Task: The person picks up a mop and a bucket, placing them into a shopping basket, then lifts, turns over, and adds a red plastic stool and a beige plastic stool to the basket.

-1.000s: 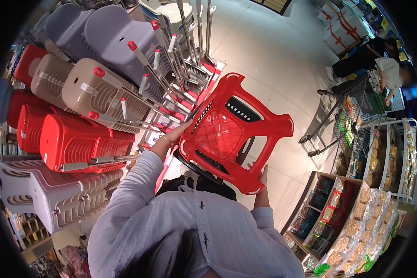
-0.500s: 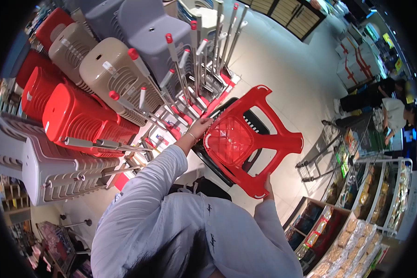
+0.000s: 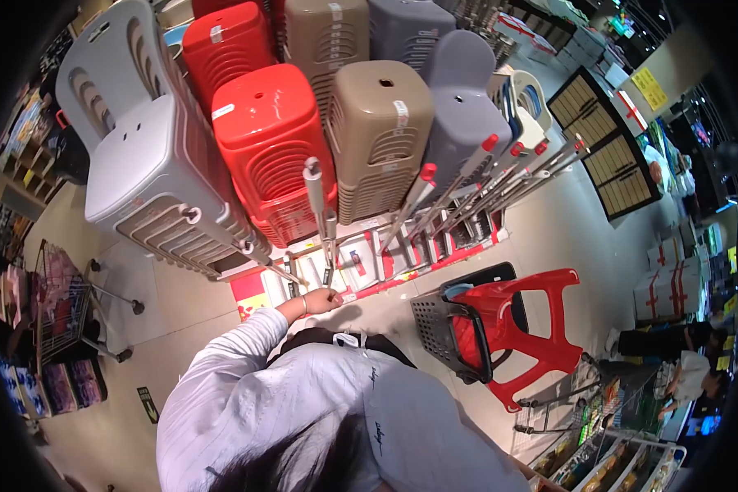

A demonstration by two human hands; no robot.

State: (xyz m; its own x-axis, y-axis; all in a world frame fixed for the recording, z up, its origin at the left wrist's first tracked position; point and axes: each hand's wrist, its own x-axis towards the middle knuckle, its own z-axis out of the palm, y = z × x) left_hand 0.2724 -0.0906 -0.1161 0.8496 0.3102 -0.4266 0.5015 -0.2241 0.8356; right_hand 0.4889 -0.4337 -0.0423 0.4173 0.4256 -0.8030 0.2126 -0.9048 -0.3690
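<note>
a red stool (image 3: 559,324) juts from a dark basket (image 3: 439,328); cannot tell if left hand (image 3: 324,302) pinches anything.

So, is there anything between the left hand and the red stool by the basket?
Yes: the grey basket. Its perforated wall stands on the side of the red stool nearer the left hand. Between hand and basket, I see only floor.

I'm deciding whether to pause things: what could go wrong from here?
The red plastic stool juts past the dark grey perforated plastic basket, so it might tip or catch something. The left hand is close to the silver long-handled cleaning tools; a sweep could knock one over.
</note>
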